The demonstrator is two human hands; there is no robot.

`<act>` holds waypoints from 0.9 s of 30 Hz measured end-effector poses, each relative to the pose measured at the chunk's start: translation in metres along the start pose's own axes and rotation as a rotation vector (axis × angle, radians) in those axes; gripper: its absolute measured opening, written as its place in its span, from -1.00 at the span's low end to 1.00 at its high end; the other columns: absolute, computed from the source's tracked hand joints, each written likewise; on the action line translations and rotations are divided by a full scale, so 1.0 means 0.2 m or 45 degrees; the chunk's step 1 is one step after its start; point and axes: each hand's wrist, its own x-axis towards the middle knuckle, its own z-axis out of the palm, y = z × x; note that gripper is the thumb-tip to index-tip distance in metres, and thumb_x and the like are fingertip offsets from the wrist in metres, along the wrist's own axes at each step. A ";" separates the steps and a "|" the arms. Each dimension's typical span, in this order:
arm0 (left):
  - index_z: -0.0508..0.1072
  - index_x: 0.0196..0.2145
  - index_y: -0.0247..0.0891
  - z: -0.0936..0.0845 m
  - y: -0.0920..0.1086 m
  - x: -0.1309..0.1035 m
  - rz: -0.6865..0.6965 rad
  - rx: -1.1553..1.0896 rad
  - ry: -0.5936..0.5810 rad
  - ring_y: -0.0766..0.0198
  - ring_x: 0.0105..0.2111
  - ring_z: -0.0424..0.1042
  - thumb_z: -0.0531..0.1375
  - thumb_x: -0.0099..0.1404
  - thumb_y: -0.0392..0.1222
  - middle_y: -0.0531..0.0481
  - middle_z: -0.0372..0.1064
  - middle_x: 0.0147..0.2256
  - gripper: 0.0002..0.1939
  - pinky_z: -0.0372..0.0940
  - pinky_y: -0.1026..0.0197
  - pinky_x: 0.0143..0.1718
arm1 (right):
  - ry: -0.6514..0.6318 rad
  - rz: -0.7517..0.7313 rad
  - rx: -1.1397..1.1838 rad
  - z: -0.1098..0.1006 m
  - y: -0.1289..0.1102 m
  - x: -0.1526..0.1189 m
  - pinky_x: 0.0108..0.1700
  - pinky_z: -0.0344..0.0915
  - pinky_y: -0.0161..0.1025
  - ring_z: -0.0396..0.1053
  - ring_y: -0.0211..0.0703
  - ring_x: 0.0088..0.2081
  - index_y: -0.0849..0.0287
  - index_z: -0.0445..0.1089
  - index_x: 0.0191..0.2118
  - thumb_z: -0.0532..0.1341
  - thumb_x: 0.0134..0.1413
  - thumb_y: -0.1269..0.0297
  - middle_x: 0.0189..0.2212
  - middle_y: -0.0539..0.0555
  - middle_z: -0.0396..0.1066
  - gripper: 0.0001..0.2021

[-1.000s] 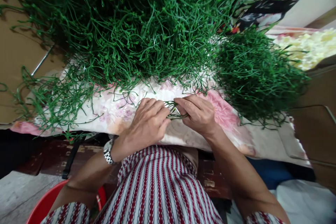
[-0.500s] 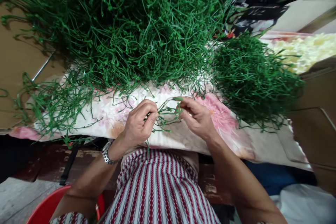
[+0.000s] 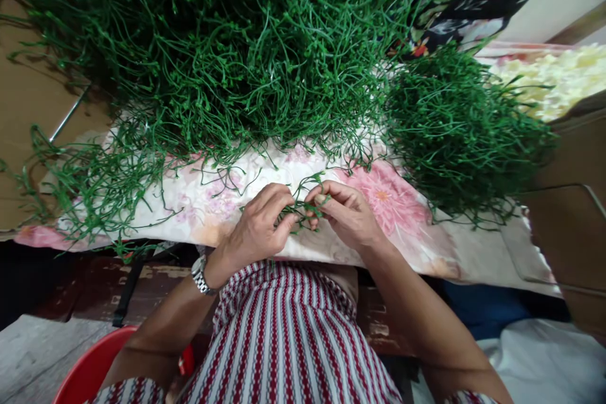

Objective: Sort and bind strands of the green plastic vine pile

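Observation:
Close to the cloth's front edge, my left hand (image 3: pixel 264 222) is closed around a small bunch of thin green artificial stems (image 3: pixel 307 184), whose branched tips point right. My right hand (image 3: pixel 349 213) pinches the tip end of these stems between thumb and forefinger. Only a short gap separates the hands, and parts of the bunch are hidden behind fingers. Beyond them rises a large heap of similar green stems (image 3: pixel 246 63). A smaller pile (image 3: pixel 464 132) lies to the right, and loose stems (image 3: pixel 108 189) are scattered at the left.
A floral cloth (image 3: pixel 379 196) covers the work surface. Cardboard (image 3: pixel 28 88) stands at the left, a cardboard box (image 3: pixel 568 164) at the right. Pale yellow petal-like pieces (image 3: pixel 563 79) lie at the upper right, near a dark printed bag (image 3: pixel 468 19). Below left is a red bucket (image 3: pixel 89 369).
My left hand has shifted right along the stems, and the hands are closer together. My right hand has moved slightly left, still pinching the tips. The view has shifted a little.

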 end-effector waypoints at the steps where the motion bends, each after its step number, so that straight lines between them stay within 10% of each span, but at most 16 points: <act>1: 0.27 -0.33 -0.29 0.01 0.00 0.00 -0.011 0.011 0.012 0.22 -0.22 0.31 0.06 0.17 -0.42 -0.11 0.30 -0.32 -0.89 0.28 0.17 -0.19 | -0.006 0.002 0.017 0.00 0.01 0.00 -0.52 0.28 -0.39 0.29 -0.40 -0.59 0.27 0.34 -0.37 0.22 0.02 0.24 -0.56 -0.04 0.30 -0.83; 7: 0.32 -0.39 -0.28 0.02 -0.02 0.00 -0.100 -0.101 0.208 0.27 -0.28 0.33 0.10 0.16 -0.40 -0.05 0.30 -0.36 -0.93 0.28 0.21 -0.25 | 0.193 -0.164 -0.341 -0.01 0.03 -0.02 -0.48 0.29 -0.36 0.30 -0.35 -0.51 0.24 0.27 -0.20 0.10 0.11 0.20 -0.45 0.04 0.34 -0.78; 11: 0.33 -0.45 -0.30 -0.02 -0.01 0.02 -0.178 -0.143 0.319 0.26 -0.22 0.31 0.14 0.13 -0.41 -0.07 0.28 -0.31 -0.93 0.25 0.19 -0.18 | 0.556 -0.837 -1.066 -0.01 0.02 -0.07 -0.25 0.31 -0.19 0.32 -0.20 -0.29 0.16 0.29 -0.16 0.10 0.10 0.32 -0.32 0.10 0.34 -0.82; 14: 0.33 -0.47 -0.30 -0.02 0.01 0.03 -0.189 -0.212 0.296 0.28 -0.22 0.31 0.14 0.12 -0.43 -0.05 0.28 -0.32 -0.91 0.25 0.18 -0.19 | 0.330 -1.234 -1.566 0.02 0.03 -0.09 -0.17 0.26 -0.12 0.30 -0.13 -0.23 0.13 0.33 -0.21 0.15 0.03 0.40 -0.34 0.09 0.38 -0.83; 27: 0.30 -0.44 -0.27 0.03 0.02 0.00 -0.289 -0.596 0.229 0.31 -0.36 0.33 0.09 0.18 -0.37 0.00 0.30 -0.43 -0.93 0.25 0.22 -0.31 | -0.050 -0.754 -1.919 0.07 0.16 -0.07 -0.26 0.15 -0.23 0.28 -0.24 -0.45 0.23 0.34 -0.45 0.08 0.04 0.44 -0.56 0.03 0.35 -0.87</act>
